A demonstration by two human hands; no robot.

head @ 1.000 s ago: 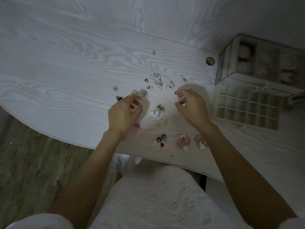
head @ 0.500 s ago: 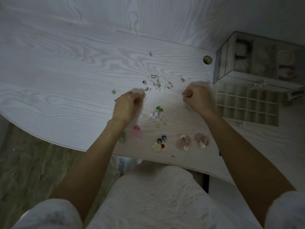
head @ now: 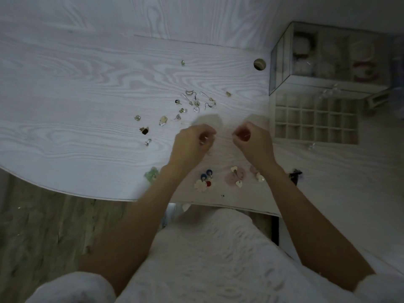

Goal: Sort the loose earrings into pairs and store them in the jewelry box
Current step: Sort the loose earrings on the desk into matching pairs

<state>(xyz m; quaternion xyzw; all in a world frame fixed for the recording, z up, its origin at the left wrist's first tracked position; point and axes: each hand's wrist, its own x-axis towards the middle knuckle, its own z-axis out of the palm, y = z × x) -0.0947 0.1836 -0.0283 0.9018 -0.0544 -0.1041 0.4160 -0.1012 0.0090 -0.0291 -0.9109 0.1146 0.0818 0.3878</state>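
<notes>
1. Both hands have drawn toward the middle of the table (head: pixel 76 88) since half a second ago; the left hand (head: pixel 190 145) has shifted right, uncovering a few small earrings (head: pixel 162 120) it had hidden.
2. Left hand is curled shut, thumb and fingertips pinched on something small and glinting (too blurred to name).
3. Right hand (head: pixel 254 143) is also closed in a loose fist, fingertips pinched; whether it grips an earring cannot be told.
4. Loose earrings (head: pixel 196 101), hooks and studs, lie scattered just beyond both hands, with others well to the left hand's left.
5. Sorted pairs sit near the table's edge, below the wrists: a blue-and-cream pair (head: pixel 205 180), a pink pair (head: pixel 236 177), and a green one (head: pixel 151 173) by the left forearm.
6. Jewelry box (head: pixel 314 119) stands open to the right of the right hand, its grid of compartments showing, apart from the hand.
</notes>
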